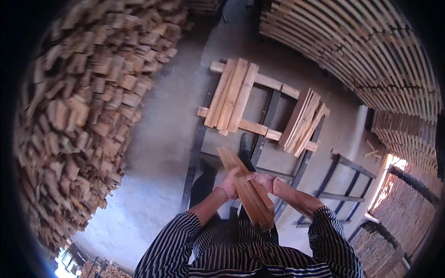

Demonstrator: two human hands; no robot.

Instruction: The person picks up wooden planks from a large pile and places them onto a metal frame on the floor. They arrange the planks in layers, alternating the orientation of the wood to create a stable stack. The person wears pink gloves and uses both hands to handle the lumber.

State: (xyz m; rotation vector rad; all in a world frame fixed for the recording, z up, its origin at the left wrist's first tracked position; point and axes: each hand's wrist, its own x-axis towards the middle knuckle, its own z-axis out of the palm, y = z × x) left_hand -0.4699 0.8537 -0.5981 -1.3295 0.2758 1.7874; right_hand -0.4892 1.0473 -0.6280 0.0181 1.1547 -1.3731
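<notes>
Held in both hands: a bundle of wooden planks (252, 200), positioned diagonally in front of the torso, far end to the left, near end to the right. Gripped at the left edge by the left hand (227, 184), closed and gloved in pale pink. Gripped at the right side by the right hand (264, 182), likewise closed and gloved; fingertips partly hidden, exact spread impossible to tell.

Just beyond the bundle: a dark shoe (246, 142) beside a dark metal frame (260, 150). Laid across the frame: two wooden battens, upper (278, 85) and lower (252, 127). Resting across both battens: a left plank stack (232, 95) and, well apart, a right plank stack (303, 123).

Farther right, on the floor (160, 120): a second metal frame (344, 196). Along the left: a tall pile of wood blocks (92, 106). At upper right: layered slat stacks (357, 44).
</notes>
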